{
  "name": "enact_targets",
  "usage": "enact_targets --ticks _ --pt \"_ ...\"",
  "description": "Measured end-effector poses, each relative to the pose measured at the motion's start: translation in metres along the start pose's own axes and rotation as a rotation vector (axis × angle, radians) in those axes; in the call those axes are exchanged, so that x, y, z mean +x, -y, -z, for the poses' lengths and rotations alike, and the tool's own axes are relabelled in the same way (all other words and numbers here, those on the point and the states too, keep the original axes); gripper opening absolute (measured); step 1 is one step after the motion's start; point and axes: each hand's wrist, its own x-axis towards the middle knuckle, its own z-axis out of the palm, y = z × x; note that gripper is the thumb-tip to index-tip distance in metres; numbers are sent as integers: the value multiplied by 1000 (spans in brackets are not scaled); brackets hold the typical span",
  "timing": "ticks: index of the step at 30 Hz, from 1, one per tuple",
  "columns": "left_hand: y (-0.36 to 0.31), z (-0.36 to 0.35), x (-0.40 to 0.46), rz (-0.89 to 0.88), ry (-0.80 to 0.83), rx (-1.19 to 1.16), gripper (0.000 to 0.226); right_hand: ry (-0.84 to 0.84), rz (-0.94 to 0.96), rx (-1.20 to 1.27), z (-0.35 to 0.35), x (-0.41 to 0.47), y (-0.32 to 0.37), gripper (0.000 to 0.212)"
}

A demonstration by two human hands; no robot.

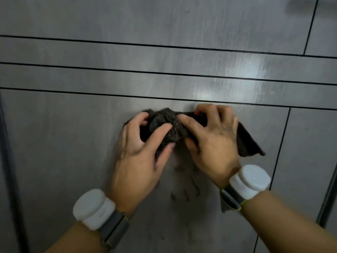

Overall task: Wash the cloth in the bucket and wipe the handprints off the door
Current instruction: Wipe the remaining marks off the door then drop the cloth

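The dark cloth (179, 128) is bunched against the grey door (73, 134), just below its lowest black groove. The left hand (140, 152) pinches it from 8 o'clock, the right hand (211, 143) from 4 o'clock, each grip curled into the fabric. White wrist devices (94, 209) sit on both wrists.

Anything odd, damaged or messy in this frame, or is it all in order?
Two things stand out. The dark cloth is frayed, with loose threads bunched where the left hand and right hand grip it. Below it, dark streaks mark the grey door, like drips or smudges.
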Motion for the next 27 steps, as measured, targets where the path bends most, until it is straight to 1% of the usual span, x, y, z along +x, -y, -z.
enact_targets --ticks 3,5,6,8,9,11,12,13,15,16,17,19,20,23,25,26,27 --pt "9 -13 -7 -40 -67 47 31 -14 17 123 -19 -15 12 53" --pt "19 -20 -27 -66 -81 69 29 21 66 193 -30 -41 14 55" --pt "22 -23 -41 -83 -68 68 29 45 112 200 -35 -55 12 54" --pt "24 -26 -74 -142 8 80 30 100 246 172 -38 -81 7 51" --pt "23 -26 -87 -166 49 78 30 129 317 151 -36 -87 3 53" --pt "20 -24 -82 -152 91 55 31 137 387 111 -30 -76 -4 56" --pt "16 -24 -65 -118 75 30 31 93 360 105 -25 -61 -6 55" --pt "11 -25 -46 -66 32 -11 32 34 262 140 -22 -45 -8 54" --pt "2 -26 -1 5 -86 -65 36 -109 2 266 -17 -10 -8 58" --pt "-1 -27 15 11 -136 -58 38 -177 -86 305 -17 0 -4 58" --pt "-1 -30 17 -1 -162 -32 39 -220 -114 314 -22 -2 1 55" --pt "3 -39 -9 -36 -148 9 39 -237 -79 317 -39 -31 7 45" --pt "6 -43 -33 -55 -111 24 38 -211 -35 316 -46 -53 6 43" --pt "10 -42 -106 -108 81 41 39 -2 154 277 -54 -118 1 56" --pt "9 -38 -113 -96 160 6 44 77 239 279 -48 -123 -7 56" --pt "6 -38 -102 -76 153 -10 45 78 237 290 -43 -113 -10 54" --pt "1 -37 -87 -43 120 -29 45 51 187 309 -38 -99 -13 52"
